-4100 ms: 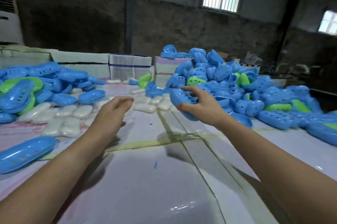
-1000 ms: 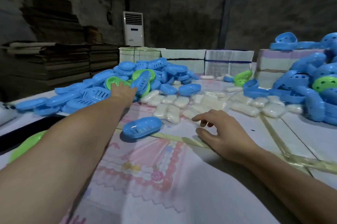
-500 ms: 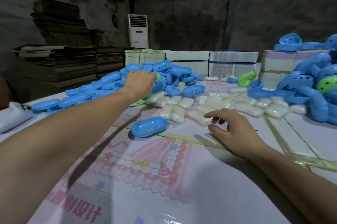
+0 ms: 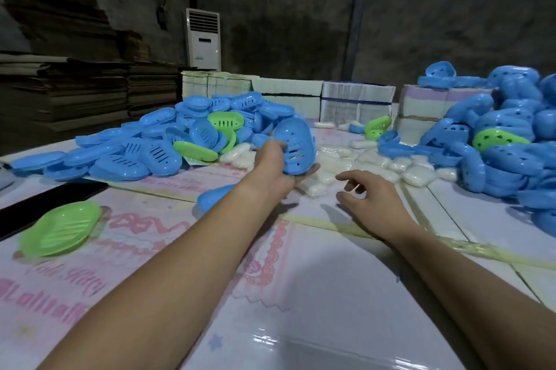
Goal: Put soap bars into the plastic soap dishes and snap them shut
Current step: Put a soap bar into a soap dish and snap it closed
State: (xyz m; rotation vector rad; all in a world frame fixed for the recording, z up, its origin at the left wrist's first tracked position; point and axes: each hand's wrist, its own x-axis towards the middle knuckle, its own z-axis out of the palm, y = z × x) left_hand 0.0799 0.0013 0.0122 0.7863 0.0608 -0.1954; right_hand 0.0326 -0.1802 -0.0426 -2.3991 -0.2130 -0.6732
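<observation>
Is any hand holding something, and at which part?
The left hand grips a blue slotted dish half by its lower edge; the right hand holds nothing.

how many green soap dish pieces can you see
5: one alone at near left, two in the left blue pile, one by the far boxes, one in the right pile. More may be buried.

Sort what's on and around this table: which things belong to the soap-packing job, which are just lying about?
Job:
left hand gripping a blue perforated dish part
right hand, holding nothing
wrapped soap bars
blue dish half behind the left forearm
dish piles

Lying about:
air conditioner
stacked cardboard
bundled flat packs
</observation>
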